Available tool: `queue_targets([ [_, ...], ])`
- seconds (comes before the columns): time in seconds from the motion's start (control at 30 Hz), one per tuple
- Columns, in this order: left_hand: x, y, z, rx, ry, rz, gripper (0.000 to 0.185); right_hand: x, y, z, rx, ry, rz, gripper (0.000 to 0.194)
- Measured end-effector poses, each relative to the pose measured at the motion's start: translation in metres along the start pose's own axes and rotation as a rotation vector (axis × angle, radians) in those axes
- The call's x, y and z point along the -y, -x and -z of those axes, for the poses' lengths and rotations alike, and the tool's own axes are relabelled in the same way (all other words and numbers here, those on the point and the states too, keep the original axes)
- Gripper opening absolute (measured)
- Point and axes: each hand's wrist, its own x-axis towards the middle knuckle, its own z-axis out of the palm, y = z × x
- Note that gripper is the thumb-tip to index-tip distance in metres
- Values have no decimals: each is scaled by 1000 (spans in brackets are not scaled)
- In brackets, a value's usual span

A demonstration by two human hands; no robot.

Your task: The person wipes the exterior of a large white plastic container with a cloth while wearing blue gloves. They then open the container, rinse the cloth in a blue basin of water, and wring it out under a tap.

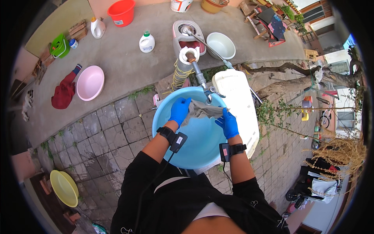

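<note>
A grey cloth (201, 110) is stretched between my two blue-gloved hands, above a large light-blue plastic basin (190, 158). My left hand (180, 111) grips its left end, where a corner hangs down toward the basin. Its right end is pinched in the fingers of my right hand (228, 122), near the basin's right rim. Just beyond the cloth, a metal tap (208, 95) on an upright pipe points down over the basin's far side. No stream of water can be made out at its spout.
A white plastic lid or board (239, 99) lies right of the basin. Behind the tap stand a mop bucket (189, 32), a pale basin (221, 45) and a detergent bottle (147, 42). Leftward are a pink basin (90, 83) and a dark red garment (63, 92). A tree trunk (286, 84) leans at right.
</note>
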Motion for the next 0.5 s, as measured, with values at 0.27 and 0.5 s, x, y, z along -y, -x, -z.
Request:
queue_targets([
  [0.27,15,81,-65,205,573,127,30,-48,-23,-39,135,-373,-36,30],
  [0.5,43,26,-30,280,1028,610,41,-34,-2,-24,165,-136,146,31],
])
